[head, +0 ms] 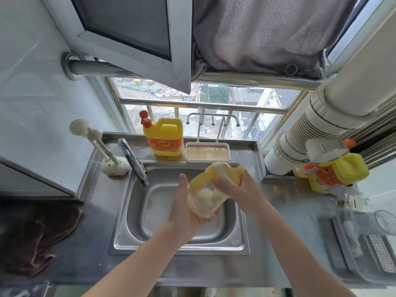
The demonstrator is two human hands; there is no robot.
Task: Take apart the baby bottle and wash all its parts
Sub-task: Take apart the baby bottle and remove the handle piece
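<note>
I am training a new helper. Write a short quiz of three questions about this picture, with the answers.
1. True or false: the baby bottle is held above the sink.
2. Which of the hands grips the bottle's yellow top? A) left B) right C) neither
3. Fill in: the brush stand is to the ___ of the faucet.

Key: 1 true. 2 B, the right hand. 3 left.
</note>
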